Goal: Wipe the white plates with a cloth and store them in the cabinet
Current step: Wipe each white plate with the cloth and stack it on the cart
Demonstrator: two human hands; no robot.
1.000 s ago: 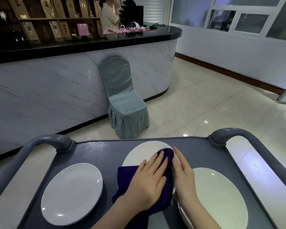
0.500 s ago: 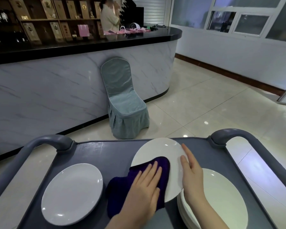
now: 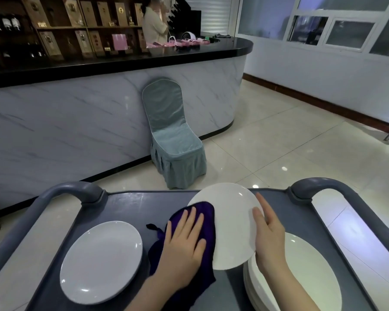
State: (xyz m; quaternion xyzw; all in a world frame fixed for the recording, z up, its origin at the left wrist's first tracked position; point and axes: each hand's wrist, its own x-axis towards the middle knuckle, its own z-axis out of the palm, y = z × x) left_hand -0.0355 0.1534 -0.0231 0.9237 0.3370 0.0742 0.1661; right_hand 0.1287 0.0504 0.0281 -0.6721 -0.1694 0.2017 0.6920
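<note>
Pressing cloth (image 3: pixel 203 211) on plate (image 3: pixel 231 223) atop grey cart (image 3: pixel 133 207); marble counter (image 3: pixel 76 122), tiled floor (image 3: pixel 279 142).

Left hand (image 3: pixel 184 242) lay flat, palm down, fingers straight and slightly spread, pressing the cloth (image 3: pixel 203 213). Right hand (image 3: pixel 268 234) stood on edge, holding the plate (image 3: pixel 231 223) by its rim between thumb and straight fingers.
</note>
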